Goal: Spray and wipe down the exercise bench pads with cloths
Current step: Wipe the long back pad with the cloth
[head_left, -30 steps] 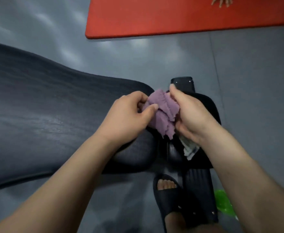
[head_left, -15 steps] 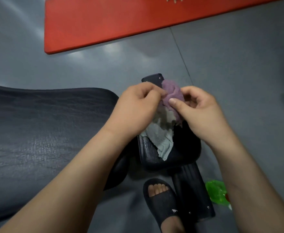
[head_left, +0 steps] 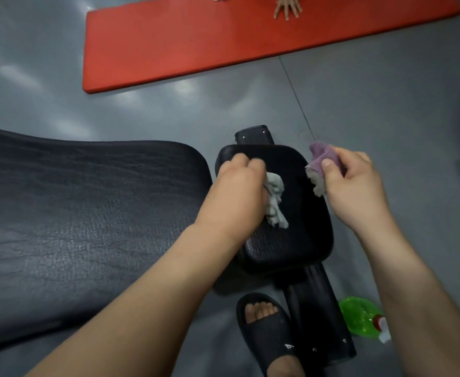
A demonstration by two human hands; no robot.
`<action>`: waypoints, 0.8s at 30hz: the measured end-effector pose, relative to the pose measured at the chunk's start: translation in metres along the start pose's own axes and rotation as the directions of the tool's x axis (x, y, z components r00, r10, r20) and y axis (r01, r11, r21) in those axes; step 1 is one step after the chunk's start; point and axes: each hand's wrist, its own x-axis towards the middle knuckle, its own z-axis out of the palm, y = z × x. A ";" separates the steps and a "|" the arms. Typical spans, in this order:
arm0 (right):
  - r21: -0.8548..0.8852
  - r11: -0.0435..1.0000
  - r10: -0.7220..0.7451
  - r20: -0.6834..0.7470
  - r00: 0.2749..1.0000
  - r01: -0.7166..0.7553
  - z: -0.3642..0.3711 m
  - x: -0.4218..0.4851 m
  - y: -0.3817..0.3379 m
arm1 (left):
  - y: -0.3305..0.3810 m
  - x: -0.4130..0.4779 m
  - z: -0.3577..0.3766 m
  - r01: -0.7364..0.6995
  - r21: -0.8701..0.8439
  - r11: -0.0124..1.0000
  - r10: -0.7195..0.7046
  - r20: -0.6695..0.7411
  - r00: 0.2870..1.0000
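The black exercise bench has a long pad (head_left: 87, 208) on the left and a small seat pad (head_left: 302, 229) in the middle. My left hand (head_left: 237, 194) grips a grey-white cloth (head_left: 275, 202) that lies on the seat pad. My right hand (head_left: 351, 186) pinches a purple cloth (head_left: 322, 156) just off the seat pad's right edge, held in the air. A green spray bottle (head_left: 359, 317) with a red and white nozzle lies on the floor at the lower right.
The bench's black base bar (head_left: 318, 317) runs down past my foot in a black slipper (head_left: 267, 330). A red mat (head_left: 223, 39) lies on the grey floor at the top, with another person's hand (head_left: 287, 8) on it.
The two cloths, bunched together between both hands before, have been separated: my left hand took the grey-white one down onto the seat pad, my right hand carried the purple one to the right.
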 end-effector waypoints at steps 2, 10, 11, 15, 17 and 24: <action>-0.057 0.998 -0.042 -0.023 0.999 0.041 0.002 0.001 0.000 | -0.003 0.002 -0.012 0.073 -0.134 0.988 -0.086 -0.094 0.992; -0.310 0.901 -0.205 0.309 0.929 0.302 0.044 -0.001 0.002 | -0.022 0.013 -0.040 0.252 -0.388 0.886 -0.335 -0.163 0.928; -0.319 0.896 -0.199 0.335 0.921 0.310 0.045 0.000 0.002 | -0.024 0.014 -0.042 0.259 -0.401 0.879 -0.350 -0.171 0.921; -0.339 0.875 -0.178 0.439 0.881 0.346 0.048 0.027 0.003 | -0.030 0.015 -0.046 0.301 -0.461 0.835 -0.414 -0.166 0.895; -0.334 0.877 -0.175 0.448 0.877 0.346 0.053 0.036 0.003 | -0.035 0.015 -0.046 0.330 -0.437 0.836 -0.435 -0.163 0.886; -0.312 0.854 -0.242 0.471 0.848 0.417 0.032 -0.038 0.004 | -0.052 0.013 -0.041 0.319 -0.359 0.877 -0.415 -0.232 0.879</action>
